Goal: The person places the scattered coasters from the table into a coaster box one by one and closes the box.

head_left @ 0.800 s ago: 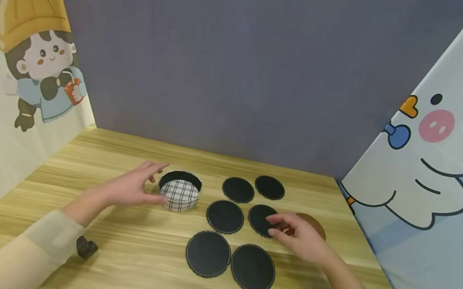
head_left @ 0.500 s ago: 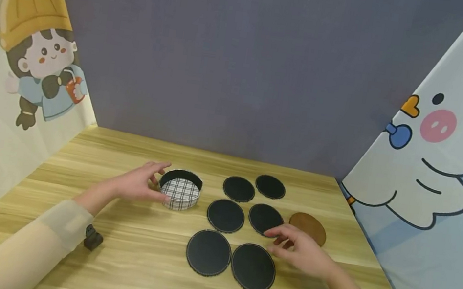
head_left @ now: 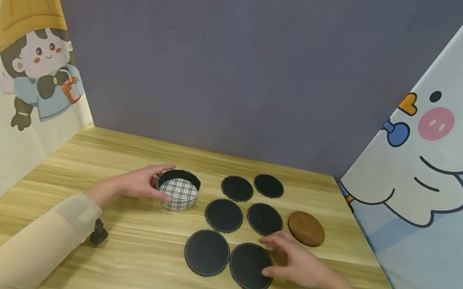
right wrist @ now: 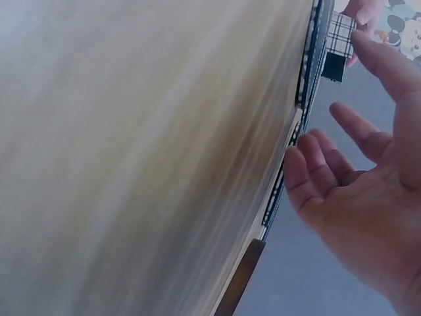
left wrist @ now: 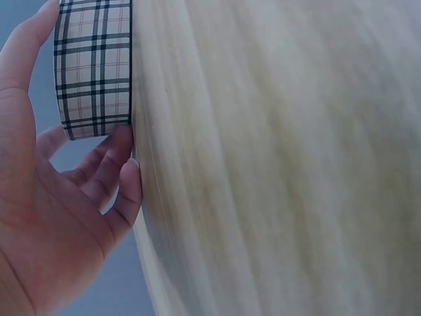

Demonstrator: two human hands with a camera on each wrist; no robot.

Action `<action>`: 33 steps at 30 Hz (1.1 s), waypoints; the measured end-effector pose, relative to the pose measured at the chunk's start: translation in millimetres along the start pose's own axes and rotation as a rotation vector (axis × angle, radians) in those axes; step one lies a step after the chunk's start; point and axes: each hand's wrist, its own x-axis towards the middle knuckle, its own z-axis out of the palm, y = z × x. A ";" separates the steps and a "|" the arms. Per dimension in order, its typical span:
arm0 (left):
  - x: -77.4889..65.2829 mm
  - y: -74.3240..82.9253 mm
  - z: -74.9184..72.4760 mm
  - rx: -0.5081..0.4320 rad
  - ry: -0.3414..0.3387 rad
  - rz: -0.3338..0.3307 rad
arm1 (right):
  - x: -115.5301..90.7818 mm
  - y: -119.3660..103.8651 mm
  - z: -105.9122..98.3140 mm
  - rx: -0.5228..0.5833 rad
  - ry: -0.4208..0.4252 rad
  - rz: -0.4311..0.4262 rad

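My left hand (head_left: 137,183) curves round the left side of a round, open-topped plaid coaster holder (head_left: 179,202), thumb at its front wall and fingers behind. The left wrist view shows the holder's checked side wall (left wrist: 95,66) between thumb and fingers. Over the front right black coaster (head_left: 247,270) hovers my right hand (head_left: 303,265), thumb and fingers spread apart with nothing between them. Its thumb overlaps that coaster's right edge in the head view. Beside it lies the front left coaster (head_left: 207,252); both are round with stitched rims.
Further black coasters lie in pairs behind: the middle left (head_left: 223,215), middle right (head_left: 264,219), back left (head_left: 237,188) and back right (head_left: 268,186). A brown wooden disc (head_left: 306,228) lies right of them. A grey panel (head_left: 233,66) bounds the wooden table (head_left: 129,268) at the back.
My right hand has come nearer to me, from the middle right coaster to the front right one, and its thumb and fingers have spread. My left hand has closed in round the holder.
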 end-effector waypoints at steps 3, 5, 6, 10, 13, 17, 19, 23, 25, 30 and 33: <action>0.4 -1.9 -1.1 -0.017 -0.005 0.005 | 2.0 -1.3 1.1 -0.014 -0.013 -0.009; 1.1 -2.9 -1.8 -0.021 -0.002 -0.003 | 3.1 -2.8 1.2 -0.004 -0.028 -0.010; 1.3 -3.0 -2.0 -0.023 -0.001 -0.006 | 3.6 -3.3 1.3 0.005 -0.038 -0.010; 1.2 -2.4 -2.9 -0.019 0.002 -0.022 | 6.1 -6.9 2.1 0.025 -0.095 -0.009; 0.9 -1.8 -2.9 -0.020 0.001 -0.024 | 9.1 -10.0 3.4 -0.011 -0.125 -0.042; 1.3 -3.7 -1.5 -0.035 0.003 -0.031 | 12.8 -12.2 6.0 -0.092 -0.142 -0.093; 1.3 -4.8 -0.8 -0.041 0.003 -0.033 | 13.4 -12.4 7.5 -0.119 -0.146 -0.100; 1.7 -5.5 0.3 -0.039 0.002 -0.028 | 12.9 -11.7 9.5 -0.143 -0.131 -0.096; 2.3 -5.5 0.6 -0.046 -0.002 -0.023 | 12.2 -11.2 10.2 -0.145 -0.118 -0.093; 3.0 -6.6 1.1 -0.058 -0.008 -0.017 | 10.5 -11.6 11.5 -0.137 -0.103 -0.078; 2.4 -6.8 1.6 -0.054 -0.009 -0.016 | 9.2 -12.8 12.2 -0.136 -0.103 -0.066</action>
